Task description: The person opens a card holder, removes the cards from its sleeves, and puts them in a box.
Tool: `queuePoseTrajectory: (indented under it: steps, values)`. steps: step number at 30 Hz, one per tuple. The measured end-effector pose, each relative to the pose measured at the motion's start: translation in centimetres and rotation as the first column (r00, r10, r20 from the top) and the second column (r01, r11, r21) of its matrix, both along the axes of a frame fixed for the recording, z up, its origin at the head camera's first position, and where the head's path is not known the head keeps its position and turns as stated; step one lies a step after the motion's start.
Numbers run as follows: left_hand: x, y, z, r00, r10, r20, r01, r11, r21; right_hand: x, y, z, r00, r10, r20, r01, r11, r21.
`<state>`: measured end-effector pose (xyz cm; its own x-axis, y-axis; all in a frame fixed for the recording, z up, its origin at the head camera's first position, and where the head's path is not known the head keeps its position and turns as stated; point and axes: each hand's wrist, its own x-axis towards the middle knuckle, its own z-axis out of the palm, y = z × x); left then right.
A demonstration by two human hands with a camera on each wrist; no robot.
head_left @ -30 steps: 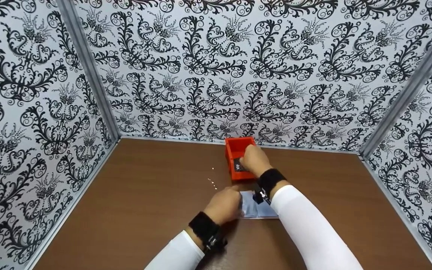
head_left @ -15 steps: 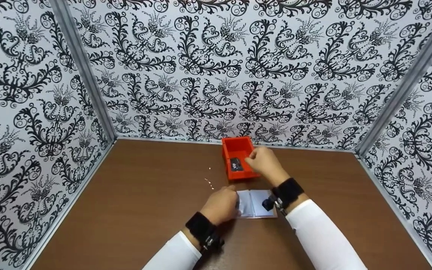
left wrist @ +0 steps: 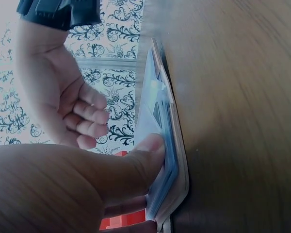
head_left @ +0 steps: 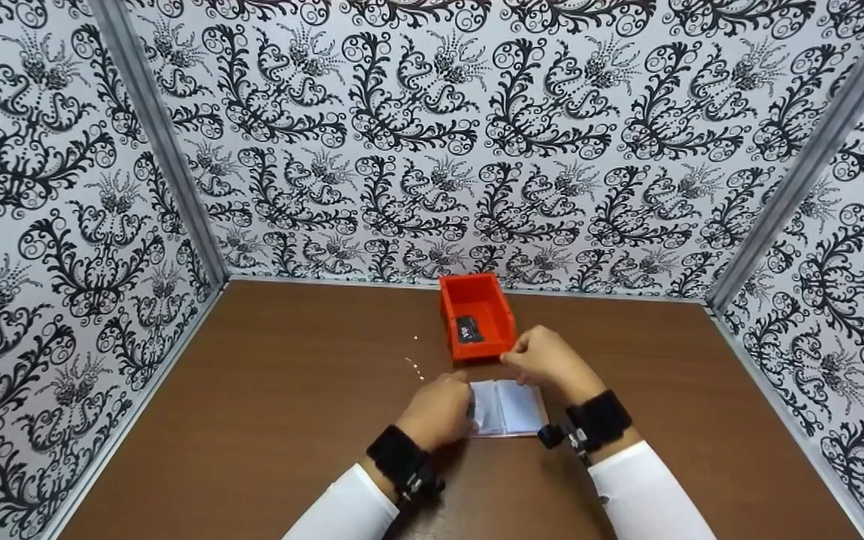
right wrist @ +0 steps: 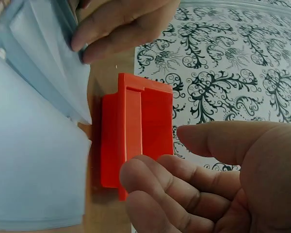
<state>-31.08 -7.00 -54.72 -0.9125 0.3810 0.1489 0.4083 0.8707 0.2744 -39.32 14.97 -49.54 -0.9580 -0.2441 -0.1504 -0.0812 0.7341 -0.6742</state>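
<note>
My left hand (head_left: 438, 412) grips the left side of a small card holder (head_left: 520, 409) with clear plastic sleeves, which lies spread on the table. In the left wrist view its thumb presses on the sleeves (left wrist: 172, 141), with fingers at the far edge. My right hand (head_left: 548, 361) hovers by the holder's upper right corner, in front of the red bin (head_left: 481, 351). The right wrist view shows its fingers (right wrist: 140, 177) loosely bent, thumb apart, nothing between them. Inside the bin, towards the front left, lies a black card (head_left: 468, 328) with white lettering.
Small white specks (head_left: 416, 367) show on the brown table (head_left: 312, 360), left of the bin. Patterned walls (head_left: 432, 150) with grey corner strips enclose the table at the back and both sides. The bin stands close to the back wall.
My right hand has come out of the red bin, away from the black card, and moved right and nearer, to the card holder's corner. The left hand keeps its hold on the card holder.
</note>
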Motion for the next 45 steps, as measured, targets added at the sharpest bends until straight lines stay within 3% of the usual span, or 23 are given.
queuePoseTrajectory:
  steps: [14,25,34,41,45]
  values:
    - [-0.1,-0.2,-0.3,1.000,-0.021,-0.017,0.020,1.000,-0.012,2.0,1.3,-2.7,0.997,0.069,0.040,-0.068,0.997,-0.033]
    - [-0.5,0.0,-0.1,1.000,-0.005,0.031,0.004,1.000,0.021,2.2,1.4,-3.2,0.998,0.051,0.033,-0.051,0.999,-0.016]
    - [-1.1,-0.4,-0.1,0.999,-0.045,0.013,0.045,0.999,0.016,2.0,1.5,-3.2,0.999,0.038,0.036,-0.038,0.999,-0.010]
    - [-1.4,-0.7,-0.2,0.992,-0.122,-0.035,0.121,0.992,-0.029,2.0,1.5,-3.5,0.997,0.013,0.071,-0.008,0.998,-0.064]
    - [-1.6,-0.8,-0.4,0.993,-0.119,-0.026,0.119,0.993,-0.009,1.9,1.5,-3.6,0.997,0.000,0.073,0.004,0.998,-0.062]
